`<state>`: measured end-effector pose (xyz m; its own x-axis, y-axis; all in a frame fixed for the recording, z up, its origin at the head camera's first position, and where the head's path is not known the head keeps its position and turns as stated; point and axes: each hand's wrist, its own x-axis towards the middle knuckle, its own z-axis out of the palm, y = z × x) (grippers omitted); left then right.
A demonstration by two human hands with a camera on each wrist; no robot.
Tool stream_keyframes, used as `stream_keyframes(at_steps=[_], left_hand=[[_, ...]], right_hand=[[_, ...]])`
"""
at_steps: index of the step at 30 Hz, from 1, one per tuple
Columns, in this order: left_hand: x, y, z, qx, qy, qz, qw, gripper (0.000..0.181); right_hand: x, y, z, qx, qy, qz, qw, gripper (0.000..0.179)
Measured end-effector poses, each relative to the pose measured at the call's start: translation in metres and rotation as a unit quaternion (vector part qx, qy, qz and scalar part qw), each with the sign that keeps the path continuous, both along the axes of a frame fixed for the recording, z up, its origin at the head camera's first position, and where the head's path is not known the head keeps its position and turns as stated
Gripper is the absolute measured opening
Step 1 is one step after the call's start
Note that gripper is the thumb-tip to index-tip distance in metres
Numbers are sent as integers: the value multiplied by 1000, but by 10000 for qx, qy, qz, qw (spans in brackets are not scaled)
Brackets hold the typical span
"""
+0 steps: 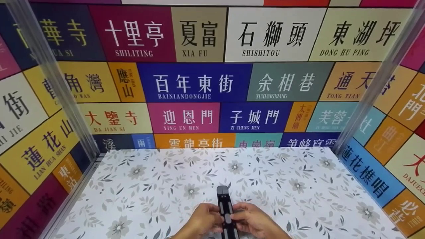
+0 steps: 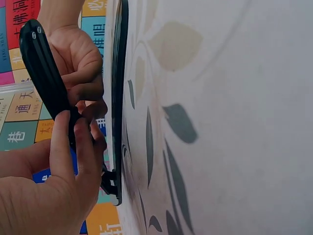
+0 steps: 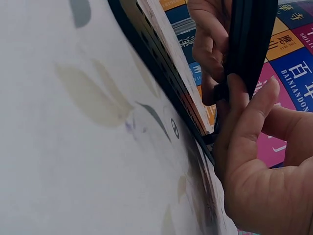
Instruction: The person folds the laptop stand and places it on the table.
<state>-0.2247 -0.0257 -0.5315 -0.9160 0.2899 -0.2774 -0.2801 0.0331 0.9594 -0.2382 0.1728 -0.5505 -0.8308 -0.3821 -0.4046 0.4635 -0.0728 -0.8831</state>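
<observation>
In the head view, a slim black folding stand (image 1: pixel 224 201) with grey pads and a grey rounded end is held between both hands. My left hand (image 1: pixel 204 220) grips its left side, and my right hand (image 1: pixel 254 219) pinches it from the right. The left wrist view shows two hinged parts: a raised black arm (image 2: pixel 46 68) between the fingers and a long flat bar (image 2: pixel 119 88) along the tabletop. From the right wrist view, the fingers of the right hand (image 3: pixel 264 152) curl at the raised arm's base, near the joint. The fingers partly hide that joint.
A tabletop (image 1: pixel 159 189) with a grey flower and leaf print lies under the hands. Behind it stands a wall (image 1: pixel 196 83) of colourful panels with Chinese lettering. Clear upright strips (image 1: pixel 56 76) stand at the table's back corners.
</observation>
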Motion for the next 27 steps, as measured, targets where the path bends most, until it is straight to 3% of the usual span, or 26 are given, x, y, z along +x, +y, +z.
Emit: stream_keyframes(at_steps=[8,27], left_hand=[[2,-1,-1,-395,479,-49,9981,35],[3,1,-5,-694,716,32,9950,34]], right_hand=[[3,-4,0,511,297,0,9983,47],[6,-9,6,1501,969,40,9839,45]])
